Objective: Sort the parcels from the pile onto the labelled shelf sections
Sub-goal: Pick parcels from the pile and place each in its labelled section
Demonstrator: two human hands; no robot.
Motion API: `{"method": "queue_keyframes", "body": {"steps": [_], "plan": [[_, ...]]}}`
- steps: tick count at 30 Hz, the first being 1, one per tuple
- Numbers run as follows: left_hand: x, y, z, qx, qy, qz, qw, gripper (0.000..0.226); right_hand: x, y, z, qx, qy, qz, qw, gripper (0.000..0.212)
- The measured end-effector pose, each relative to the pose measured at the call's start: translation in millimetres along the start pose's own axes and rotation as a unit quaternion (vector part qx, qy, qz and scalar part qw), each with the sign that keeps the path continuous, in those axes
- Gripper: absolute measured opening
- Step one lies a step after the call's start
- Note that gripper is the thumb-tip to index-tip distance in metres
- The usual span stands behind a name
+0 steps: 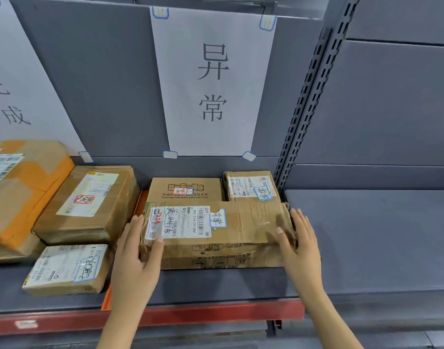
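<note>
In your head view, your left hand [135, 260] and right hand [301, 250] press flat, fingers straight, against the two short ends of the long cardboard parcel [223, 233], thumbs resting on its top and neither hand curled round it. The parcel lies on the shelf [367, 235] below the 异常 sign [213, 81], just right of the orange divider [105, 302] and set back from the red front edge [216, 314]. Behind it, against the shelf's back wall, sit a printed carton [185, 190] and a small labelled parcel [251, 186].
</note>
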State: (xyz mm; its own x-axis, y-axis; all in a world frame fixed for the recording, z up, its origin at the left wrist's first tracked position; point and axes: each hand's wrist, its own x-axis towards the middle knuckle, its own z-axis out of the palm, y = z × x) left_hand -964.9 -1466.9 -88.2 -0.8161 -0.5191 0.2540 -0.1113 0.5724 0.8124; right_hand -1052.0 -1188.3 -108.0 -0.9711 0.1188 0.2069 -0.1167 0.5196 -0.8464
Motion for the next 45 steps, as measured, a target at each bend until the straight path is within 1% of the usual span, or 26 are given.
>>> {"method": "queue_keyframes", "body": {"steps": [1,2,3,4,6,8,11,14,20,26,27,30,32,34,36,41,45], "plan": [[-2,-2,1,0.066,-0.001,0.050,0.997,0.057,-2,2,1,-0.067,0.000,-0.070,0.995,0.053],[-2,-5,4,0.123,-0.006,0.097,0.988,0.058,-3,5,3,-0.128,-0.005,-0.138,0.982,0.052],[-1,-8,7,0.166,-0.017,0.132,0.977,0.062,-5,7,7,-0.176,-0.012,-0.193,0.965,0.052],[0,-10,9,0.197,-0.031,0.155,0.968,0.065,-8,6,10,-0.206,-0.019,-0.230,0.951,0.053],[3,-11,14,0.238,-0.058,0.181,0.953,0.068,-16,1,19,-0.232,-0.037,-0.264,0.935,0.054],[3,-10,17,0.268,-0.076,0.192,0.941,0.070,-23,-2,29,-0.242,-0.058,-0.275,0.929,0.054],[3,-11,17,0.302,-0.100,0.192,0.928,0.070,-29,1,40,-0.263,-0.082,-0.270,0.923,0.054],[4,-11,16,0.317,-0.117,0.185,0.923,0.070,-29,4,44,-0.271,-0.088,-0.261,0.922,0.054],[6,-8,15,0.322,-0.135,0.169,0.922,0.069,-24,2,45,-0.277,-0.100,-0.250,0.923,0.054],[11,-2,12,0.305,-0.125,0.174,0.928,0.075,-28,-11,37,-0.264,-0.101,-0.237,0.929,0.057],[13,1,12,0.296,-0.121,0.178,0.930,0.075,-28,-15,33,-0.261,-0.093,-0.235,0.932,0.057],[24,15,14,0.274,-0.109,0.206,0.933,0.069,-25,-25,18,-0.269,-0.035,-0.232,0.934,0.055],[29,27,19,0.259,-0.105,0.234,0.931,0.065,-22,-29,5,-0.275,-0.008,-0.208,0.938,0.058],[33,40,26,0.240,-0.114,0.259,0.929,0.063,-21,-29,-9,-0.290,0.012,-0.178,0.940,0.060],[35,54,36,0.223,-0.140,0.279,0.923,0.063,-23,-27,-25,-0.314,0.034,-0.153,0.936,0.060],[31,91,64,0.190,-0.196,0.357,0.893,0.058,-43,-17,-74,-0.371,0.105,-0.084,0.919,0.059],[18,118,90,0.152,-0.235,0.428,0.860,0.056,-72,-7,-116,-0.380,0.170,-0.025,0.909,0.058]]}}
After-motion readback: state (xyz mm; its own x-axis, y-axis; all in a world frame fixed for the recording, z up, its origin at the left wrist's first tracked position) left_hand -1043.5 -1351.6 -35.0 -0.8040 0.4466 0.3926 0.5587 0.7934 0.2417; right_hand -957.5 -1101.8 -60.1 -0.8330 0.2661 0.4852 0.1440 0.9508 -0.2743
